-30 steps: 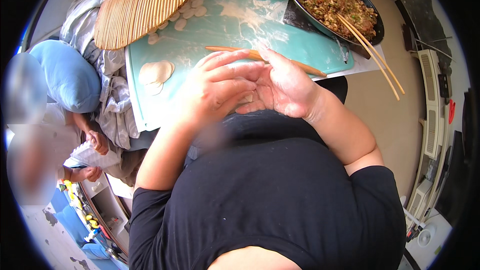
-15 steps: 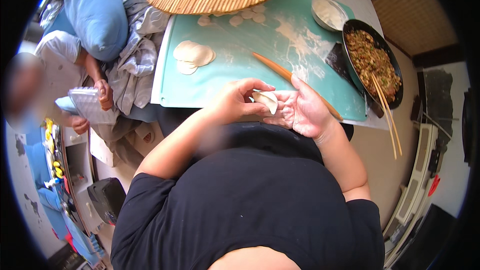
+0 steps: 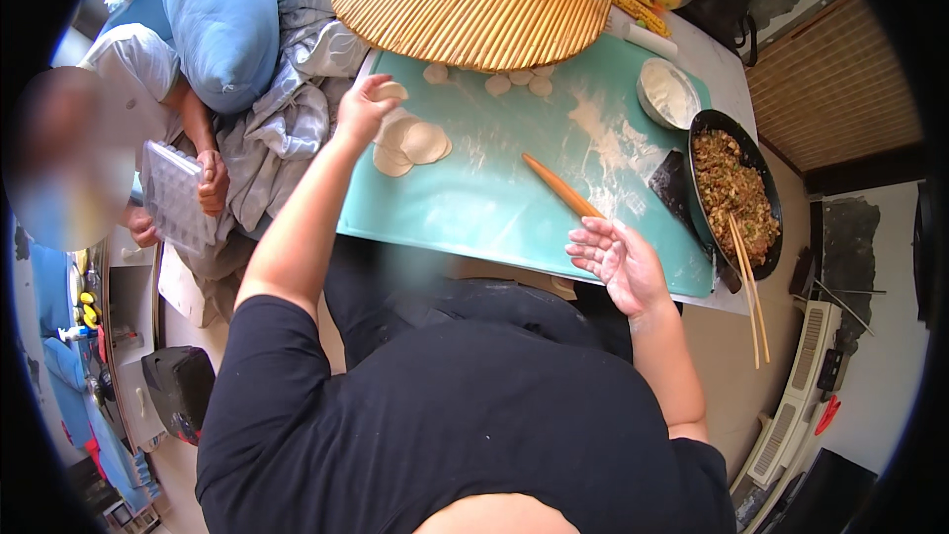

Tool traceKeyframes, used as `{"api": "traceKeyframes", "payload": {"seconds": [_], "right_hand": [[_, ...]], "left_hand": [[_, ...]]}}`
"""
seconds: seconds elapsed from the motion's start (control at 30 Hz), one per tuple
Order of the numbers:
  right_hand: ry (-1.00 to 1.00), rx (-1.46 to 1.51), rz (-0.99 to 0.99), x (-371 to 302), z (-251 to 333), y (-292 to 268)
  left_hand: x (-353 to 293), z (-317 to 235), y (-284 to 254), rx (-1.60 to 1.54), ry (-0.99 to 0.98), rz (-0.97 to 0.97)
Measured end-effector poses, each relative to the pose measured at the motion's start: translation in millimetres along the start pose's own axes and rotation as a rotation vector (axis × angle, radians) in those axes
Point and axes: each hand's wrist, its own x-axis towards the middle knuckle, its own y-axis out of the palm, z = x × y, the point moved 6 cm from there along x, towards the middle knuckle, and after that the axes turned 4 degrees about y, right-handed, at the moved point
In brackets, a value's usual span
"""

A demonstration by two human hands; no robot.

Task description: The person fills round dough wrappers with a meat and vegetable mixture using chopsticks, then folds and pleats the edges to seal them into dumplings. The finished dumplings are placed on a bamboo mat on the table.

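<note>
Placing step, it seems — my left hand (image 3: 363, 111) pinches a pale crescent of dough (image 3: 391, 91);
it's just beyond the stacked wrappers (image 3: 424, 142) on the green mat (image 3: 474, 208); my right hand (image 3: 630, 269), loosely spread, palm up, holds nothing by the rolling pin (image 3: 556, 182) — next move likely calls for a gentle release.

The person's left arm (image 3: 295, 218) stretches forward, the left hand (image 3: 362, 113) curled at its fingers (image 3: 372, 85); the right hand (image 3: 631, 275) is open, palm showing, lightly bent.
</note>
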Motion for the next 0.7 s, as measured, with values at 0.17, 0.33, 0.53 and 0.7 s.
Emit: {"api": "traceKeyframes", "payload": {"seconds": [0.17,0.33,0.53,0.7], "right_hand": [[-0.063,0.058,-0.042,-13.7,3.0,-13.5],[-0.044,0.091,-0.118,-20.5,-2.5,-26.5],[-0.018,0.066,-0.090,-11.3,-4.7,-27.4],[-0.039,0.029,-0.041,-2.7,2.1,-14.5]], "left_hand": [[40.1,23.2,-17.0,0.374,-0.007,0.013],[30.2,3.5,-12.8,0.527,-0.036,0.024],[27.6,-3.3,-9.5,0.664,0.155,0.024],[28.0,5.7,-8.0,0.687,0.205,0.047]]}}
